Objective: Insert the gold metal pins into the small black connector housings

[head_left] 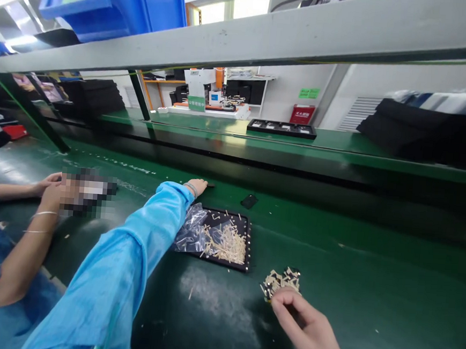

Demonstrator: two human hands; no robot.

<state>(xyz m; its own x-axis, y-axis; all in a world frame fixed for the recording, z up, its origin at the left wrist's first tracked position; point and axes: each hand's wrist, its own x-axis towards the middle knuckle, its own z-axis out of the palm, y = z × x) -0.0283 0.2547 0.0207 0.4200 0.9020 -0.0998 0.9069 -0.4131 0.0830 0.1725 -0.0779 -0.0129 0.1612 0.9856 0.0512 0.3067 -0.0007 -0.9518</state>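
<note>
My left hand (198,186) reaches out past a black tray (249,240), its fingers closed near a small dark item at their tips; what they hold is too small to make out. In the tray lie clear plastic bags (191,230) and many small pale strips (231,243). At the lower right, my right hand (294,314) has thumb and forefinger pinched at the near edge of a pile of pale and dark pieces (280,281); the thing between the fingertips is hidden. A small black flat piece (249,200) rests behind the tray.
At the left, a co-worker's hands (52,190) are beside a blurred object. A black conveyor belt (289,181) runs behind the green table (348,291). Overhead is a grey beam (244,33) with blue bins (121,4). A black tray of parts (282,128) stands beyond the belt.
</note>
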